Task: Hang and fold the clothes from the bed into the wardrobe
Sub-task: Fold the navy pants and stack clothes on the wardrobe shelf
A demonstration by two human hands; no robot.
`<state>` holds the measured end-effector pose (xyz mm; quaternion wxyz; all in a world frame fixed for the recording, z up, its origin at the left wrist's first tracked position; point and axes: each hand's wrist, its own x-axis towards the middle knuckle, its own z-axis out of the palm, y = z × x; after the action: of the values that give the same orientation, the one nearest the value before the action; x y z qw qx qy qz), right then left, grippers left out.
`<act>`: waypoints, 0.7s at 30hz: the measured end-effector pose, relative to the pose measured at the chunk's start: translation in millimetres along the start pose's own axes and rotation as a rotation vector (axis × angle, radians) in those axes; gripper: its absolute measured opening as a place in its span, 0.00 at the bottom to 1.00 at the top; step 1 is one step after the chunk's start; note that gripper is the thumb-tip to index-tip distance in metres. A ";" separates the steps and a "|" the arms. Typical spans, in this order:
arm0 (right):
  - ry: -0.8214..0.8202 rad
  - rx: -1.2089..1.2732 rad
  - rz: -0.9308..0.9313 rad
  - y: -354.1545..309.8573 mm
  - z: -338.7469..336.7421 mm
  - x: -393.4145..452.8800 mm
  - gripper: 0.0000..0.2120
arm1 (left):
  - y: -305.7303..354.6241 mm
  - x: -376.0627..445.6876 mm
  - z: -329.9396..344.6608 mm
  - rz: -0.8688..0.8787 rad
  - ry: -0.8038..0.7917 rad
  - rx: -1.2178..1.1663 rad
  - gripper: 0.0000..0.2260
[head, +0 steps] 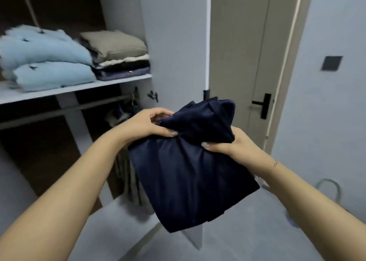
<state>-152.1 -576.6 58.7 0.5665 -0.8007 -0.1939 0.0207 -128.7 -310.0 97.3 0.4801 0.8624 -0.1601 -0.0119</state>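
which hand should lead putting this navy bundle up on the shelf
Probably the left hand: it grips the navy bundle on the side nearer the shelf; the right hand holds the far side.

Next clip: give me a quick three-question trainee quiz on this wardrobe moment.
1. True or false: both hands grip the folded navy garment.
2. Which stack on the shelf has the beige item on top: A) the light blue one, B) the one nearer the wardrobe door?
3. What hangs below the shelf?

Key: 1. True, left hand and right hand. 2. B, the mixed stack. 3. A rail with hanging clothes.
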 end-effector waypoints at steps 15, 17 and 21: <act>-0.397 0.583 -0.262 -169.6 150.6 255.2 0.17 | -76.6 -46.5 -187.2 -0.168 0.457 -1.071 0.25; -0.457 0.636 -0.283 -185.4 162.9 292.3 0.18 | -72.6 -33.0 -217.4 -0.091 0.584 -1.030 0.21; -0.431 0.687 -0.325 -223.9 184.2 384.6 0.19 | -44.3 3.2 -302.6 -0.029 0.828 -0.734 0.22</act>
<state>92.5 -219.2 269.6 0.7424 -0.5021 -0.4132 0.1612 -61.2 -39.9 223.9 0.7718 0.5734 0.0686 0.2663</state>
